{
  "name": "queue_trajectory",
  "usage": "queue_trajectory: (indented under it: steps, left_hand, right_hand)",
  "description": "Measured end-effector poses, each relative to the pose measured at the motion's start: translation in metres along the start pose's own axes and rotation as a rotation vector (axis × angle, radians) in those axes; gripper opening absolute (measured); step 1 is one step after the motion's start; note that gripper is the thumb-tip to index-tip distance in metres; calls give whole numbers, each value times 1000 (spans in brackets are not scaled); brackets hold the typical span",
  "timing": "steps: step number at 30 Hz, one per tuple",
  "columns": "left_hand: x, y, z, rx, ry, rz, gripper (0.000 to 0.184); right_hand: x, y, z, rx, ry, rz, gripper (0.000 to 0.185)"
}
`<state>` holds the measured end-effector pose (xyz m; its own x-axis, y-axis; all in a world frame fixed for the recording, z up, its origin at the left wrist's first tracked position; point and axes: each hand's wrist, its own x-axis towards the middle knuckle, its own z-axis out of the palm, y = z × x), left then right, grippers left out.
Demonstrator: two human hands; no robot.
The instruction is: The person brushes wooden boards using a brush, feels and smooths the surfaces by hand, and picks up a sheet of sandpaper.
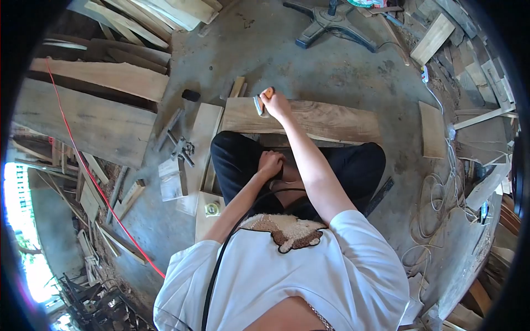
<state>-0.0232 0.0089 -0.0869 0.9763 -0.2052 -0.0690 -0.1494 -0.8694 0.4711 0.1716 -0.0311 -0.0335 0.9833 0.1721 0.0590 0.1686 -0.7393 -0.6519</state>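
Note:
In my right hand (274, 103) is a scraper-like tool (258, 105) with an orange-brown handle and a pale, flat head. The tool is over the left end of a long wooden board (331, 118), which lies crosswise in front of my folded legs. My left hand (270, 164) rests in my lap, its fingers curled; whether anything is inside them is hidden. Left of my knee, another pale board (205, 132) runs lengthwise on the floor.
Stacked planks (88, 113) fill the left side, with a red cord (88, 171) crossing them. A metal clamp (182, 150) lies left of my knee. Ahead stands a dark metal base (328, 25). White cables (450, 149) and wood pieces (433, 129) are at the right.

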Motion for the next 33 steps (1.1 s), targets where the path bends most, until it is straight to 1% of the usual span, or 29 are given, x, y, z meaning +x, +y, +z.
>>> queue_trajectory:
  steps: [2,3,4,5,6,7,8,9,10,12,13,15,16,18,20,21,22,23,24,25,26,27,28,29,30,31,32,33]
  left_hand:
    - [-1,-1,1,-18,11,-1,16]
    - [-1,-2,2,-32,20,5,16]
    - [0,-3,4,-50,30,13,16]
    - [0,-1,5,-23,37,14,16]
    - [-1,2,2,5,46,16,16]
    - [1,4,0,34,59,19,16]
    - [2,3,1,37,59,16,16]
    - [2,3,2,42,58,11,16]
    - [2,2,4,46,57,7,16]
    - [2,4,3,52,55,5,16]
    - [2,5,2,59,53,3,16]
    - [3,4,4,59,41,3,15]
    - [3,5,5,53,53,12,15]
    - [1,5,4,51,82,23,15]
    - [-1,0,9,79,32,17,16]
    - [2,-1,8,100,15,21,16]
    - [1,1,3,44,1,21,16]
    - [1,3,0,27,4,30,16]
    - [-1,5,-3,6,2,37,16]
    - [-2,4,-3,-6,7,43,16]
    - [-3,1,-1,-20,13,46,16]
    - [-2,0,0,-38,20,49,16]
    - [-1,3,-4,-9,-1,42,16]
    - [-1,6,-7,18,-25,32,16]
    - [-4,7,-10,44,-51,18,17]
    - [-4,7,-9,22,-21,32,17]
    - [-5,3,-7,2,7,45,16]
    - [-8,1,-4,-24,31,59,16]
  right_hand:
    - [3,38,4,291,-55,82,40]
    - [-1,58,-17,374,-107,89,36]
    - [-4,89,-29,581,-126,204,37]
    - [-12,113,-56,643,-63,267,37]
    - [-20,142,-87,686,-50,348,35]
    - [-27,173,-110,749,56,420,34]
    - [-35,213,-134,805,116,402,34]
    - [-47,232,-169,792,163,482,33]
    - [-58,258,-200,683,206,484,32]
    - [-75,278,-248,408,320,698,35]
    - [-74,305,-254,217,394,713,37]
    - [-67,366,-243,-166,532,728,39]
    - [-69,322,-239,-230,520,680,39]
    - [-75,207,-238,-363,502,584,41]
    - [-59,166,-199,-490,403,600,34]
    - [-53,134,-183,-490,262,546,32]
    - [-59,94,-169,-361,279,355,32]
    - [-54,75,-142,-340,232,277,31]
    - [-46,67,-107,-356,124,135,29]
    - [-52,35,-87,-327,210,27,31]
    - [-51,20,-62,-218,150,-50,36]
    - [-54,-2,-49,-63,111,-79,37]
    - [-56,-14,-39,89,68,-109,39]
    - [-52,-7,-18,180,44,-81,38]
    - [-46,15,25,271,16,-52,39]
    - [-41,24,50,365,-12,-24,39]
    - [-46,25,31,515,-124,74,43]
    - [-45,39,26,581,-114,84,42]
